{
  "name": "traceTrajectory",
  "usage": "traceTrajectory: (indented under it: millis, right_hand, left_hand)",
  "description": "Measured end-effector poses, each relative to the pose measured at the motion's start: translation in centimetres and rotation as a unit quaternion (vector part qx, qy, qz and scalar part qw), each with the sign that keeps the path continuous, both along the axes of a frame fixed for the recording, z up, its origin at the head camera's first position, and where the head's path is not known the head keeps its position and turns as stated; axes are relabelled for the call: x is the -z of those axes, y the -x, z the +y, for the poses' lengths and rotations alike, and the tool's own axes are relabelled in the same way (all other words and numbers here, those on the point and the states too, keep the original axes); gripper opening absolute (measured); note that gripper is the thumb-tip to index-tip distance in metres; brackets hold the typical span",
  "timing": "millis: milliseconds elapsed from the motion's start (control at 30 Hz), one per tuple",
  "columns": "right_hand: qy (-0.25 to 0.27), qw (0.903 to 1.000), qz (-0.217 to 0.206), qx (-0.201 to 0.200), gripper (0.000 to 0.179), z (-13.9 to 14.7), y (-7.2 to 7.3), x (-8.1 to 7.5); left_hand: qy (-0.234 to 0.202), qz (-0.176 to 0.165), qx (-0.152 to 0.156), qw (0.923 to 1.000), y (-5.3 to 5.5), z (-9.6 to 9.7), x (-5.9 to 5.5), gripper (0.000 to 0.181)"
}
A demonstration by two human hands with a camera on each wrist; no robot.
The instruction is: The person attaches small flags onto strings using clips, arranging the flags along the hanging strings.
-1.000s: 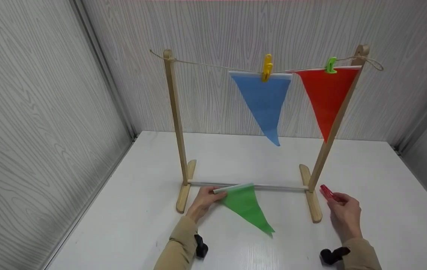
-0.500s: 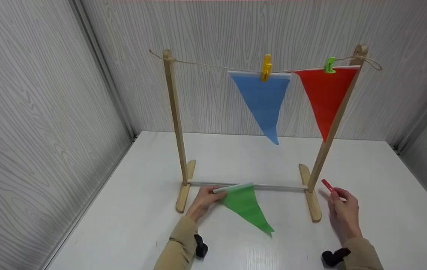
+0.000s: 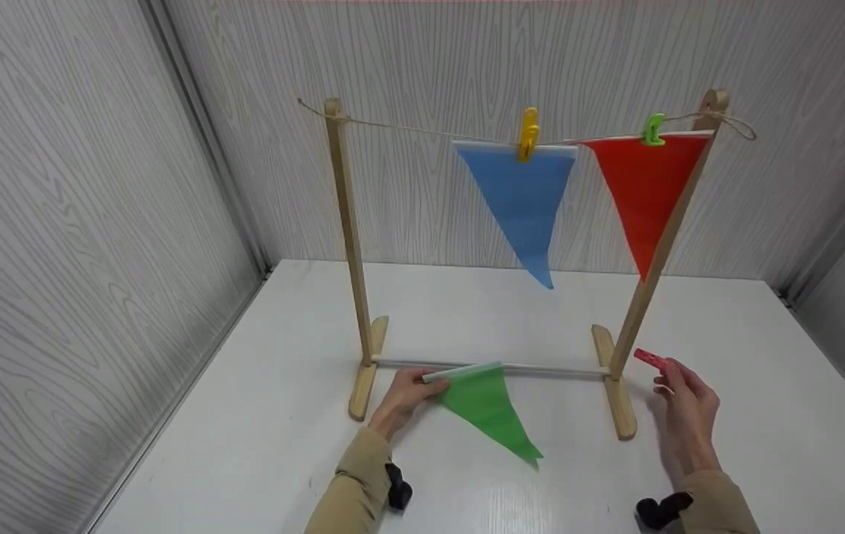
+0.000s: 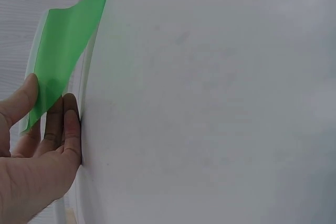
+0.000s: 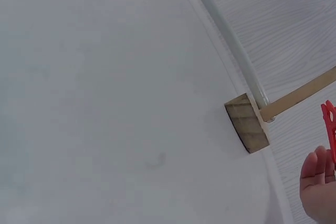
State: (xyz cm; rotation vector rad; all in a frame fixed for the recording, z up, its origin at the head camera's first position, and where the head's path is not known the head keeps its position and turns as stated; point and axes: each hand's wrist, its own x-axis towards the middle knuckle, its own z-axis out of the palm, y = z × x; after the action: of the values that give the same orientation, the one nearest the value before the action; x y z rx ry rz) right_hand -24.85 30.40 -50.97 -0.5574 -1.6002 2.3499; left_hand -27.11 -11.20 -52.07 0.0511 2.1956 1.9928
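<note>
My left hand [image 3: 401,400] pinches a green triangular pennant [image 3: 487,408] by the left end of its white top edge, just in front of the stand's crossbar. The left wrist view shows the thumb on the near face of the pennant [image 4: 60,45], with fingers behind it. Right of the stand, my right hand [image 3: 688,408] holds a red clothespin [image 3: 648,359] between thumb and fingers, its free end pointing left. Only part of this clothespin [image 5: 329,124] enters the right wrist view.
A wooden stand [image 3: 352,245] carries a string [image 3: 415,129]. From it hang a blue pennant [image 3: 522,200] under a yellow clothespin [image 3: 528,135] and a red pennant [image 3: 648,193] under a green clothespin [image 3: 653,130]. The white table [image 3: 259,415] meets panelled walls.
In my right hand the red clothespin has turned, and the fingers have shifted around it; the hand is slightly higher. My left hand and the green pennant stay put.
</note>
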Motion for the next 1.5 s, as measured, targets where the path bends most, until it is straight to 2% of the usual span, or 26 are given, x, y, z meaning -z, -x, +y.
traceTrajectory:
  millis: [67,133,233,333,433,533,700,800,1000,1133,1367,1433,1500]
  right_hand:
    - [0.068,0.9974,0.019,0.010,0.022,-0.1,0.0,-0.3]
    - [0.144,0.9887,0.039,0.012,0.018,-0.1,0.0,-0.5]
    - [0.239,0.9683,0.074,-0.003,0.013,0.1,-0.1,-0.6]
    - [0.319,0.9410,0.105,-0.040,0.016,0.3,-0.4,-0.5]
    - [0.361,0.9197,0.131,-0.080,0.019,0.3,-0.6,-0.5]
    - [0.374,0.9083,0.154,-0.109,0.021,0.2,-0.6,-0.7]
    - [0.360,0.9103,0.167,-0.118,0.021,-0.3,-0.6,-1.2]
    - [0.367,0.9055,0.176,-0.119,0.022,-0.5,-0.7,-1.5]
    - [0.390,0.8824,0.213,-0.154,0.026,-0.9,-0.9,-2.1]
    - [0.403,0.8698,0.225,-0.173,0.028,-1.2,-1.0,-2.5]
    - [0.454,0.8489,0.216,-0.163,0.030,-1.7,-1.3,-3.8]
    - [0.467,0.8408,0.215,-0.168,0.029,-1.8,-1.4,-4.1]
    - [0.470,0.8367,0.218,-0.177,0.029,-2.0,-1.5,-4.4]
  left_hand:
    - [0.002,0.000,-0.001,1.0000,0.0,0.0,0.0,0.028]
    - [0.002,-0.001,-0.001,1.0000,0.0,0.0,0.0,0.029]
    - [-0.001,-0.003,-0.001,1.0000,-0.1,0.0,0.0,0.031]
    - [-0.003,-0.005,-0.002,1.0000,-0.1,0.1,0.0,0.032]
    - [-0.002,-0.003,-0.006,1.0000,-0.2,0.1,0.0,0.031]
    - [-0.004,-0.001,-0.009,1.0000,-0.2,0.1,0.0,0.033]
    - [-0.013,0.002,-0.015,0.9998,-0.1,0.1,-0.1,0.034]
    - [-0.019,0.002,-0.021,0.9996,-0.1,0.1,-0.2,0.031]
    - [-0.029,0.017,-0.032,0.9989,-0.1,-0.2,-0.9,0.030]
    - [-0.044,0.045,-0.045,0.9970,0.0,-0.5,-1.9,0.027]
    - [-0.054,0.096,-0.071,0.9914,0.0,-1.3,-4.5,0.028]
    - [-0.051,0.110,-0.082,0.9893,0.0,-1.5,-5.3,0.026]
    - [-0.051,0.127,-0.092,0.9864,-0.1,-1.6,-6.2,0.025]
